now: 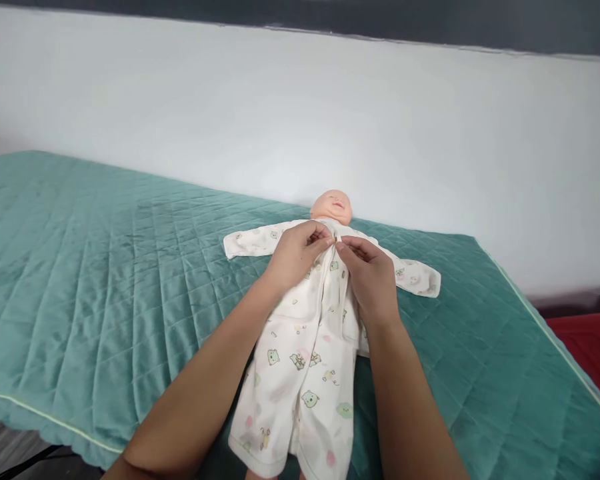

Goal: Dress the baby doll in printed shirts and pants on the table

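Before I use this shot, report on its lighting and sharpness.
Head view: the smooth white wall is brightest around its middle, dimmer toward the right edge; head view: the green quilted fabric cover shows soft shading, no hard glare; head view: prints on the white fabric doll outfit are readable, but detail between the bare left hand and bare right hand is too small to make out.

No text, label, brand, number or sign can be read: the white baby clothes on the doll show printed pictures, among them green bear heads, and the smaller marks between these are too tiny to make out as lettering.
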Action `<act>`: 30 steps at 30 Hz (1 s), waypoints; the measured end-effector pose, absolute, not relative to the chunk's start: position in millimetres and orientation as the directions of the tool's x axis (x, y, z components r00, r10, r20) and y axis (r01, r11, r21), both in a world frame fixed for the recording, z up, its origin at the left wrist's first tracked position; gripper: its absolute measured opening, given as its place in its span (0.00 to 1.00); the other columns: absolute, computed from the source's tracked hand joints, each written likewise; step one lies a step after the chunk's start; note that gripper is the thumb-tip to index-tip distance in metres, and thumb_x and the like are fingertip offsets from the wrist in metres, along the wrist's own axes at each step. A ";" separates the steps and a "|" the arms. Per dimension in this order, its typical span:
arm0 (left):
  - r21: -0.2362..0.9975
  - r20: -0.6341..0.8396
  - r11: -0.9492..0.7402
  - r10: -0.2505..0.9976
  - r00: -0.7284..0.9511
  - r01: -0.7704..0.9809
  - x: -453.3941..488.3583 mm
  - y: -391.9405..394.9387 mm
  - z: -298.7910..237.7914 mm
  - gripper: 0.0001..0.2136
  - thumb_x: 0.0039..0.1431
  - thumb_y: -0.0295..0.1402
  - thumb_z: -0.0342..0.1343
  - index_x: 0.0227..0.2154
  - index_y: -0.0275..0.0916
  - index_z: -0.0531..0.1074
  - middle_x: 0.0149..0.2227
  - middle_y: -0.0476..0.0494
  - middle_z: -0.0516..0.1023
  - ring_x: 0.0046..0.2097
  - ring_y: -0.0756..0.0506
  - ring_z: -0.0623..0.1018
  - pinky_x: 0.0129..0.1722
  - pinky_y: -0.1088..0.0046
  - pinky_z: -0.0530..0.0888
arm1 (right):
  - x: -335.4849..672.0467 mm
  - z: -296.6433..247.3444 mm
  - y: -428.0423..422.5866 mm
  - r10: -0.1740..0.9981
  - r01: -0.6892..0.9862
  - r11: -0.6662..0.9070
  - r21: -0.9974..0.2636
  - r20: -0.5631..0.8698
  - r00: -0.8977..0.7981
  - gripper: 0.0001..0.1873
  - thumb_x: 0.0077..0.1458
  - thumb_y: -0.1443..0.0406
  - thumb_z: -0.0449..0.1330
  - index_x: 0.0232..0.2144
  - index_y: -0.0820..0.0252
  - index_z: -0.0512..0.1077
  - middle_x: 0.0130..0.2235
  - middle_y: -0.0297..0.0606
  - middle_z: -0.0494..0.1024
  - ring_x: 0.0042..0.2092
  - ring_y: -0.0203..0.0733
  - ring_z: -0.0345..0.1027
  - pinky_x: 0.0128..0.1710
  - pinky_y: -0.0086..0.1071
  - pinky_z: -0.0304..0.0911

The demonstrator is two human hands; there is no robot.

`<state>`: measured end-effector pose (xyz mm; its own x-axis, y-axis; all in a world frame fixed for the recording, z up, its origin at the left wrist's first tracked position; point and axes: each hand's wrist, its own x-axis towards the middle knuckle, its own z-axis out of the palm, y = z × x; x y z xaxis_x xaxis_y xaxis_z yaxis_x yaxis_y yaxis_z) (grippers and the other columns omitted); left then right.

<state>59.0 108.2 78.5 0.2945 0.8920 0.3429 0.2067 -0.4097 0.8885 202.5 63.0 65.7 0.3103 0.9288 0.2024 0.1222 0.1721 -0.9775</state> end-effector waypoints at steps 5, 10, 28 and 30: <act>0.890 0.326 -0.405 0.886 0.330 0.207 58.4 108.0 77.9 0.05 0.60 0.33 0.55 0.31 0.39 0.74 0.34 0.48 0.79 0.37 0.48 0.75 0.37 0.72 0.70 | 207.2 60.9 64.6 0.945 0.061 0.183 -0.981 0.193 0.263 0.12 0.51 0.57 0.68 0.38 0.54 0.80 0.38 0.36 0.82 0.41 0.43 0.75 0.44 0.38 0.68; 0.911 0.305 -0.362 0.914 0.269 0.199 58.8 108.6 75.6 0.03 0.57 0.32 0.58 0.30 0.39 0.75 0.34 0.47 0.79 0.36 0.48 0.75 0.35 0.73 0.70 | 208.7 61.5 65.9 0.955 0.094 0.167 -0.981 0.185 0.234 0.14 0.49 0.57 0.70 0.38 0.56 0.79 0.36 0.35 0.80 0.37 0.40 0.72 0.41 0.36 0.67; 0.910 0.275 -0.350 0.910 0.310 0.221 55.3 104.7 80.9 0.06 0.59 0.29 0.54 0.38 0.40 0.74 0.36 0.48 0.80 0.38 0.48 0.78 0.38 0.74 0.71 | 205.3 69.4 62.5 0.960 0.382 0.133 -0.915 0.214 0.180 0.16 0.52 0.62 0.65 0.44 0.54 0.71 0.31 0.30 0.78 0.32 0.37 0.68 0.36 0.34 0.63; 0.913 0.270 -0.342 0.915 0.301 0.222 58.1 104.1 79.8 0.06 0.61 0.34 0.55 0.39 0.40 0.74 0.36 0.48 0.80 0.37 0.48 0.78 0.37 0.73 0.71 | 204.0 69.5 62.1 0.956 0.396 0.148 -0.906 0.233 0.176 0.15 0.52 0.61 0.64 0.44 0.54 0.71 0.30 0.29 0.77 0.31 0.37 0.67 0.35 0.34 0.63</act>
<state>58.1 104.1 79.8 0.3011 0.9147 0.2696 0.2215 -0.3421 0.9132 204.0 62.1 69.5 0.1761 0.9564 0.2330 0.3960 0.1479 -0.9063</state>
